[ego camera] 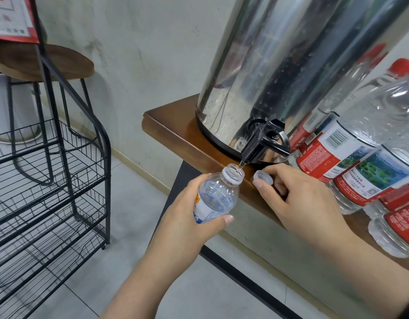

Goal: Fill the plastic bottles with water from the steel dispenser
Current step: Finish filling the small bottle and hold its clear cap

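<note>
The left hand (187,210) was wrapped around a small clear plastic bottle (216,194) with a white and blue label, thumb across the label on the near side and fingers behind it, holding it out in the air just off the front edge of the wooden table (175,134). The bottle was tilted, its open mouth directly under the black tap (256,148) of the steel dispenser (279,65), and a thin stream of water (241,165) ran from the spout into the neck. The dispenser stood near the table's left end, close to the front edge, with the tap overhanging that edge. The right hand (295,194) rested at the table's front edge just right of the bottle's mouth, fingers curled, pinching a small translucent cap (263,177) between thumb and forefinger. To the right of the dispenser, along the right part of the table, several larger clear bottles with red labels (350,157) and red caps stood crowded together, touching one another; their reflection showed in the dispenser's polished side. Off the table's left end, on the tiled floor (134,192), stood a black wire rack (49,169), and behind it a stool with a round wooden seat (37,61), near the pale wall (141,54).
</note>
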Motion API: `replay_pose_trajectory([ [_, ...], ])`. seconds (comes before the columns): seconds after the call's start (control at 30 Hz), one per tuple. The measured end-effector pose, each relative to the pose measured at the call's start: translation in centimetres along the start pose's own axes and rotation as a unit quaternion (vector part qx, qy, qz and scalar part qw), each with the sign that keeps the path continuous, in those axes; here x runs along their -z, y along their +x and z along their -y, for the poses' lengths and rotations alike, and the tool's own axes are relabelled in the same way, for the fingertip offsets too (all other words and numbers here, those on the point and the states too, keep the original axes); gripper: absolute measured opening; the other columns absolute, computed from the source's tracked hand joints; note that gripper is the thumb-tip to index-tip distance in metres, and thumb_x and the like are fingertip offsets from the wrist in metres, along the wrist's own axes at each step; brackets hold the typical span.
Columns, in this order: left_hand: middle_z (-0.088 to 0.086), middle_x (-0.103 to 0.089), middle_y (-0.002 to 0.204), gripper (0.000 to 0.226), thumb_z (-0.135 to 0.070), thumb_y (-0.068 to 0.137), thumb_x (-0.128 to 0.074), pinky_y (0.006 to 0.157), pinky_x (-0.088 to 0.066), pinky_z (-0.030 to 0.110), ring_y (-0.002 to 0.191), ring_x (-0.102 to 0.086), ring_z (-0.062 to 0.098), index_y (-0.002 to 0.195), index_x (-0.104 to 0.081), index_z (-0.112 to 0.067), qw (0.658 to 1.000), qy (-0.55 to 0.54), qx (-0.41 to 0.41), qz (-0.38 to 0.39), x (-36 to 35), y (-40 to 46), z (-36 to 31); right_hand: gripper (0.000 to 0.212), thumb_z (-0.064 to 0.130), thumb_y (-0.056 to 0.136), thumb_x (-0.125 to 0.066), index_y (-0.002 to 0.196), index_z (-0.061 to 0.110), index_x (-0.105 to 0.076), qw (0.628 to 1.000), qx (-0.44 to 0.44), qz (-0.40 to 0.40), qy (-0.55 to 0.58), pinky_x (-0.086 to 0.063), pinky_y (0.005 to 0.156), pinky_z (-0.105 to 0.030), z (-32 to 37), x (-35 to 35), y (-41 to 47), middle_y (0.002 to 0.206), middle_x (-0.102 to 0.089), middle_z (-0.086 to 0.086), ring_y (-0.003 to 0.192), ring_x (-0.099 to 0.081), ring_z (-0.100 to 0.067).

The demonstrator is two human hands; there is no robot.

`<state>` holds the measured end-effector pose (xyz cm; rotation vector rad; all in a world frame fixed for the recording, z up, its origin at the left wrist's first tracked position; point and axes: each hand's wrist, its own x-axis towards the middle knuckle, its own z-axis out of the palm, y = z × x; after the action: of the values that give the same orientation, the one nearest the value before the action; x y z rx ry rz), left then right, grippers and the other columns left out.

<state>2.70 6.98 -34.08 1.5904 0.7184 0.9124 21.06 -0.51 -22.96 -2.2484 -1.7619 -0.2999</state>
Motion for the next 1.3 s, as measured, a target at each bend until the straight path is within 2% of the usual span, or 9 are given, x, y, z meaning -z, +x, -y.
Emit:
replay_pose_trajectory([
  [0.3, -0.030, -0.060, 0.124, 0.066, -0.036, 0.082, -0.084, 0.086, -0.048, 0.004, 0.118, -0.058, -0.003, 0.133, -0.045, -0.056, 1.000, 0.009, 0.003, 0.003, -0.03, 0.09, 0.17, 0.039, 0.064, 0.093, -0.042, 0.114, 0.039, -0.063, 1.000, 0.001, 0.004, 0.001, -0.031, 0.058, -0.023, 0.03, 0.05, -0.01, 0.070, -0.043, 0.024, 0.070, -0.050, 0.002],
  [0.67, -0.030, -0.061, 0.124, 0.066, -0.038, 0.082, -0.083, 0.085, -0.049, 0.006, 0.118, -0.059, -0.003, 0.133, -0.045, -0.056, 1.000, 0.014, 0.005, 0.004, -0.02, 0.01, 0.24, 0.040, 0.064, 0.093, -0.040, 0.114, 0.039, -0.063, 1.000, 0.006, 0.000, -0.003, -0.029, 0.058, -0.018, 0.13, 0.08, -0.07, 0.073, -0.044, 0.027, 0.072, -0.050, 0.005],
  [0.9, -0.030, -0.063, 0.121, 0.064, -0.039, 0.082, -0.083, 0.090, -0.049, 0.016, 0.114, -0.060, -0.004, 0.130, -0.045, -0.059, 1.000, 0.008, 0.012, -0.004, -0.05, -0.08, 0.36, 0.039, 0.065, 0.093, -0.040, 0.113, 0.040, -0.063, 1.000, 0.006, -0.002, -0.003, -0.028, 0.057, -0.019, 0.07, 0.03, -0.11, 0.071, -0.044, 0.026, 0.070, -0.050, 0.005],
  [1.3, -0.028, -0.062, 0.122, 0.064, -0.039, 0.084, -0.082, 0.088, -0.048, 0.016, 0.114, -0.060, -0.002, 0.130, -0.043, -0.059, 1.000, 0.011, 0.014, 0.000, -0.25, -0.01, 0.57, 0.034, 0.063, 0.095, -0.043, 0.114, 0.041, -0.062, 1.000, 0.005, 0.000, -0.006, -0.029, 0.058, -0.018, 0.07, 0.02, -0.11, 0.074, -0.048, 0.027, 0.073, -0.052, 0.006],
])
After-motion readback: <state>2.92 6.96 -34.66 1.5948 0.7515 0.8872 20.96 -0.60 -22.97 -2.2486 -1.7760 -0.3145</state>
